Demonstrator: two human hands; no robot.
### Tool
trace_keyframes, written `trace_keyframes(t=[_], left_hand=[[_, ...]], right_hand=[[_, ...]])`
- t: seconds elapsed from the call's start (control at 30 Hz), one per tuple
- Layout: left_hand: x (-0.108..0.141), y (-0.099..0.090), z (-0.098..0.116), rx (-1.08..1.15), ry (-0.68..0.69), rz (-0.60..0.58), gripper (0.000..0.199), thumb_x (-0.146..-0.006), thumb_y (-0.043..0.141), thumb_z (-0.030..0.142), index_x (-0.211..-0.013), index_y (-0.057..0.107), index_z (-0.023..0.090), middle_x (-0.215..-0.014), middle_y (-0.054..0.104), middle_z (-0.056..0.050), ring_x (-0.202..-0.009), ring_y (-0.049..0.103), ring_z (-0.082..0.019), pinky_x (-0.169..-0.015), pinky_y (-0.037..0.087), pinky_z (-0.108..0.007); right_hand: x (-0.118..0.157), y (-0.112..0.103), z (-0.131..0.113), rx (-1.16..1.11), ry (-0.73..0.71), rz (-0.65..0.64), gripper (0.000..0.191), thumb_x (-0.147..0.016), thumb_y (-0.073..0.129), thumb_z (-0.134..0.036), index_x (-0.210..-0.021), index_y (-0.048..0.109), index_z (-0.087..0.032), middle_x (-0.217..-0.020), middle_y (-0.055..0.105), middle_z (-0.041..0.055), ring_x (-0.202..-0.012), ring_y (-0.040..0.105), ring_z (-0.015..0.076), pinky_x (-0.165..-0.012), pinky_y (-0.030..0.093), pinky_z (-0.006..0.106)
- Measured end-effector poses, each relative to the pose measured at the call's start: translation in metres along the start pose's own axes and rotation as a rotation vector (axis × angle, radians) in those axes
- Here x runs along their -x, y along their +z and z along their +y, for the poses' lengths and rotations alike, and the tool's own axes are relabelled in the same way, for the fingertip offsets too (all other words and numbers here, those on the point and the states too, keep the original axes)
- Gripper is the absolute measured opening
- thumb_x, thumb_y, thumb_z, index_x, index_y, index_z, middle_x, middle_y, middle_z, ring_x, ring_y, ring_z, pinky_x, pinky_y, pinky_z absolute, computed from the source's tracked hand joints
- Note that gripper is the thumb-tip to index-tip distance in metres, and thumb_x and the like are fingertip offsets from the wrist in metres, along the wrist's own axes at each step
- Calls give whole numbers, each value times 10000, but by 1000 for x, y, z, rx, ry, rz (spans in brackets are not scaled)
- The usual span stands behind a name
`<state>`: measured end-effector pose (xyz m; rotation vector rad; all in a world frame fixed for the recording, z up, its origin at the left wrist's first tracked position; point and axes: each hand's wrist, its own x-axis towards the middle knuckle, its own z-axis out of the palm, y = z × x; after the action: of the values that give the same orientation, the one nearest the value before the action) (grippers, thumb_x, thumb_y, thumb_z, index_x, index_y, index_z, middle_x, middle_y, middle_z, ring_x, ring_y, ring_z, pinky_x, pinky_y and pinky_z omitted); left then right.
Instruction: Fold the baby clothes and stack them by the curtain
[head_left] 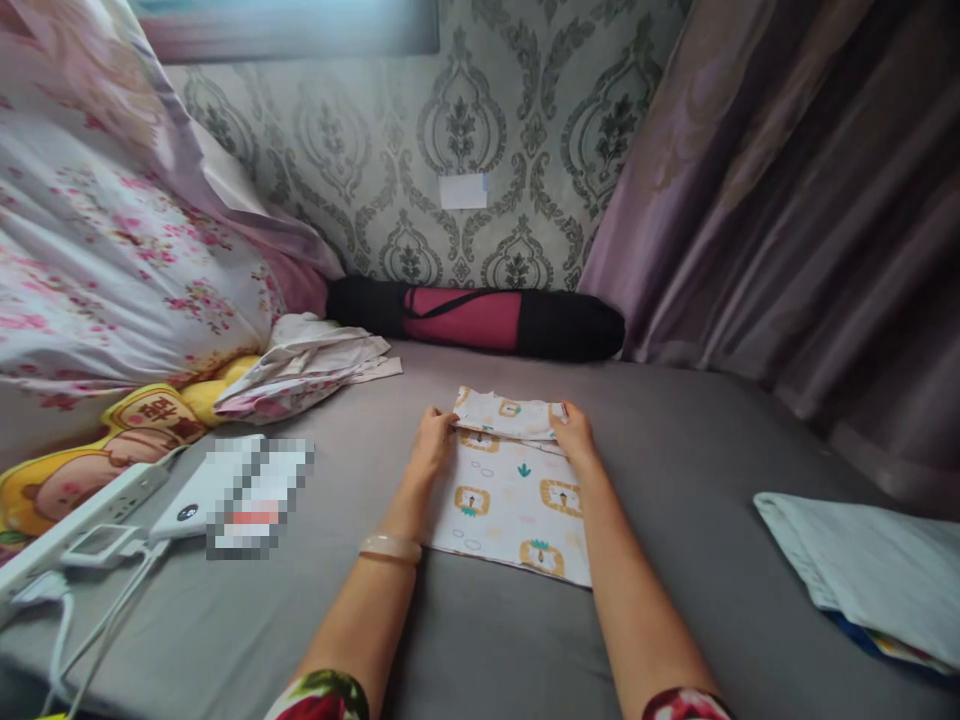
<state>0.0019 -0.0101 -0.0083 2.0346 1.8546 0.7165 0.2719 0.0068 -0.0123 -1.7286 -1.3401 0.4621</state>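
A white cloth with a lion print point(510, 510) lies on the grey bed sheet point(495, 640), its far end doubled over toward me. My left hand point(433, 440) grips the left end of that folded strip, fingers closed on the edge. At the strip's right end, my right hand point(576, 432) pinches the other corner. The fingertips of both hands are partly hidden by the fabric. A pale bangle point(390, 547) circles my left wrist.
Left are a power strip point(127, 500) with cables, a white device point(210, 490) and a yellow plush toy point(67, 465). Crumpled cloth point(315, 360) lies behind them. A black and red roll bag point(465, 318) rests along the wall. Folded pale cloth point(877, 570) sits at right.
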Motion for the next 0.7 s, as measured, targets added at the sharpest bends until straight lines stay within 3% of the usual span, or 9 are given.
trace_keyframes(t=[0.23,0.37,0.47,0.6,0.7], left_hand=[[8,-7,8,-98,-20,-9,390,-875,416,139,-1172,658,214,-1105,550,-96,-1013,546,-193,-841,433,-268],[12,-12,15,-92,-11,-10,425,-836,469,154,-1224,627,220,-1137,558,-104,-1044,552,-214,-855,439,-289],[14,-15,20,-9,-36,6,389,-837,517,243,-1205,644,223,-1149,585,-101,-1078,561,-230,-898,434,-309],[12,-14,20,59,-80,30,346,-897,482,403,-1096,711,236,-1103,618,-97,-1045,590,-232,-885,444,-317],[9,-10,15,17,-88,27,334,-911,469,362,-1074,726,227,-1064,624,-106,-1021,598,-234,-865,452,-314]], right_hand=[[12,-12,-5,348,-25,43,522,-845,419,-105,-1360,502,-74,-1266,610,175,-1174,575,246,-1009,427,335],[19,-11,-13,484,-171,80,530,-878,303,-69,-1379,473,-35,-1391,504,196,-1316,445,241,-1086,347,364],[28,-2,-24,584,-249,-22,497,-962,280,-193,-1411,452,-73,-1493,401,173,-1410,301,266,-1141,245,445],[42,11,-37,656,-240,-228,533,-1008,237,-406,-1481,375,-203,-1575,270,100,-1465,146,282,-1157,117,531],[48,16,-39,701,-190,-304,545,-1007,201,-453,-1499,338,-263,-1596,221,57,-1471,111,282,-1155,66,547]])
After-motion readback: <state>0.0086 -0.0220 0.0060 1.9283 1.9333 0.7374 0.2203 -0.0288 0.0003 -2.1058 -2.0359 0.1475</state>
